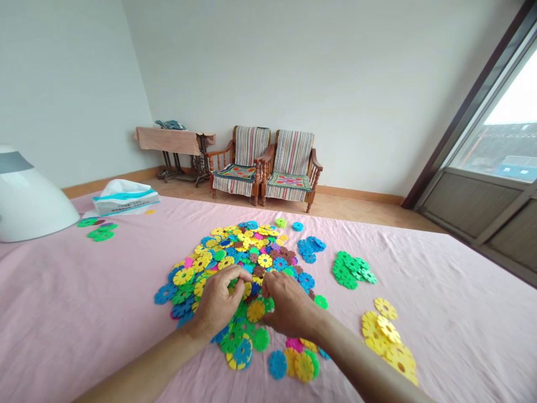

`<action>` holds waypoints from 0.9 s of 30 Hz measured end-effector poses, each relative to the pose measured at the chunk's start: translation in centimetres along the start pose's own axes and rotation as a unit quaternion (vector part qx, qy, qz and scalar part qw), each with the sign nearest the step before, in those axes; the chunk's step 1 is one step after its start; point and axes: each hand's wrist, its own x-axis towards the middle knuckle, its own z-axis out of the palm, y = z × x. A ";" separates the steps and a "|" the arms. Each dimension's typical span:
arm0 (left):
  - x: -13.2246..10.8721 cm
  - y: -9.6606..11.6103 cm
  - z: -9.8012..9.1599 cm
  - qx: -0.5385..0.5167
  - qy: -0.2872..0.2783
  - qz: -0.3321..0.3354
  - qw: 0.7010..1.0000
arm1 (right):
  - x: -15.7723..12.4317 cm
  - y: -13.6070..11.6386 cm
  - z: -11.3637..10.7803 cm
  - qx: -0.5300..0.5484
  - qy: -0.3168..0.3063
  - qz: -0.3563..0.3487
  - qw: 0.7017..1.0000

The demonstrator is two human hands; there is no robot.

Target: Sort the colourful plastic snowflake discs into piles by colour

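A heap of plastic snowflake discs (265,261) in yellow, blue, green, brown and pink lies on the pink cloth. My left hand (222,299) is over the heap's near left part, closed, thumb and forefinger tips drawn close together; whatever is between them, if anything, is too small to make out. To its right, my right hand (291,305) reaches over the heap with bent fingers, the thumb apart from them. A yellow disc (255,311) shows beside the right thumb, among green discs. Whether that hand touches it cannot be told. The undersides of both hands are hidden.
To the right lie separate groups of blue discs (310,248), green discs (351,270) and yellow discs (388,341). A tissue pack (126,198) and a white rounded object (33,196) stand at left. Two wooden chairs (289,162) are beyond the cloth-covered table (126,280).
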 end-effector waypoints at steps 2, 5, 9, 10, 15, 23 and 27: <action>0.0 0.0 0.0 0.004 -0.001 0.001 1.000 | -0.6 0.2 0.4 0.029 0.020 0.012 0.999; -0.1 -0.1 0.0 0.008 0.001 0.000 1.000 | -1.3 1.2 0.4 0.105 0.051 0.014 0.993; -0.1 -0.4 0.1 0.009 -0.001 -0.002 1.000 | -1.9 5.4 -1.6 0.134 0.172 0.065 0.974; -0.1 -0.5 0.1 0.008 -0.001 -0.001 1.000 | -2.1 7.0 -2.4 0.128 0.209 0.103 0.964; 0.0 -0.9 0.1 0.004 0.005 0.005 1.000 | -4.0 15.4 -5.3 0.100 0.301 0.228 0.921; 0.0 -0.6 0.1 0.009 0.003 0.002 1.000 | -5.5 19.7 -5.4 0.072 0.353 0.299 0.884; 0.0 -0.2 0.1 0.004 0.000 -0.002 1.000 | -3.7 15.8 -4.0 0.096 0.295 0.213 0.927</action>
